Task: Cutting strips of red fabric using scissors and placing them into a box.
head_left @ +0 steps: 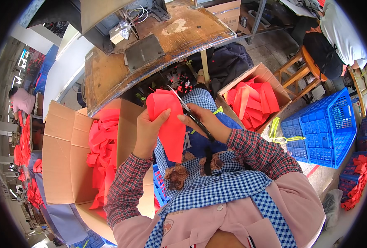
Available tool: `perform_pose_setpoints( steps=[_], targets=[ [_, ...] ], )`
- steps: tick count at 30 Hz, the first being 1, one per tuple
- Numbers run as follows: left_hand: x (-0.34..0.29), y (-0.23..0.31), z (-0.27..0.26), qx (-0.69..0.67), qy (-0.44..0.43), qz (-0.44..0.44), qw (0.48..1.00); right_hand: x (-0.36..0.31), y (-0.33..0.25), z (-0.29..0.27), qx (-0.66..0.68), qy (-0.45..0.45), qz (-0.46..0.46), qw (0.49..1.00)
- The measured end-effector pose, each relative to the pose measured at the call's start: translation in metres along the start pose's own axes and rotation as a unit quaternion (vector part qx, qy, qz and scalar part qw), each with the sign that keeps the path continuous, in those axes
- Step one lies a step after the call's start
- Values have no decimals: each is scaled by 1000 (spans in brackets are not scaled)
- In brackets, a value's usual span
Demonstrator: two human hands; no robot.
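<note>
My left hand [151,128] pinches a flat piece of red fabric [171,136] and holds it up over my lap. The cloth has a rounded top and narrows toward its lower end. Black-handled scissors [199,122] are gripped in my right hand [210,120], with the slim metal blades pointing up and to the left. Those blades lie along the upper right edge of the cloth; whether they are cutting into it I cannot tell. Below the hands is my blue-and-white checked apron [216,188].
An open cardboard box [63,155] of red fabric pieces [105,142] stands at my left. Another box [274,78] of red pieces is at my right. Ahead is a worn wooden sewing table [183,31]. A blue plastic crate [322,132] and a stool [311,62] sit further right, near another person.
</note>
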State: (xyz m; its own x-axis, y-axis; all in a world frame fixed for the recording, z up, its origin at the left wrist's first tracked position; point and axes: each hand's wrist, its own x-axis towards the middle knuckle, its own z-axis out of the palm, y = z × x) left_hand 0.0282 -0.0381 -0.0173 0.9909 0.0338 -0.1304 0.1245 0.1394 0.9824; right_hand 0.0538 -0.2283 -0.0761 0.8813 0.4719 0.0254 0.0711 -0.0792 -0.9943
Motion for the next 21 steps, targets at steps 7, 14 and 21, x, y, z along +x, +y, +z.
perform_pose_setpoints(
  steps=[7,14,21],
  targets=[
    [2,-1,-5,6,-13,4,1000,-2,3,1,58,3,-4,998],
    [2,6,-7,27,-28,-21,999,-5,6,-7,26,-8,10,1000],
    [2,5,-8,67,-51,-39,996,-6,1,-15,-41,-24,-11,999]
  ],
)
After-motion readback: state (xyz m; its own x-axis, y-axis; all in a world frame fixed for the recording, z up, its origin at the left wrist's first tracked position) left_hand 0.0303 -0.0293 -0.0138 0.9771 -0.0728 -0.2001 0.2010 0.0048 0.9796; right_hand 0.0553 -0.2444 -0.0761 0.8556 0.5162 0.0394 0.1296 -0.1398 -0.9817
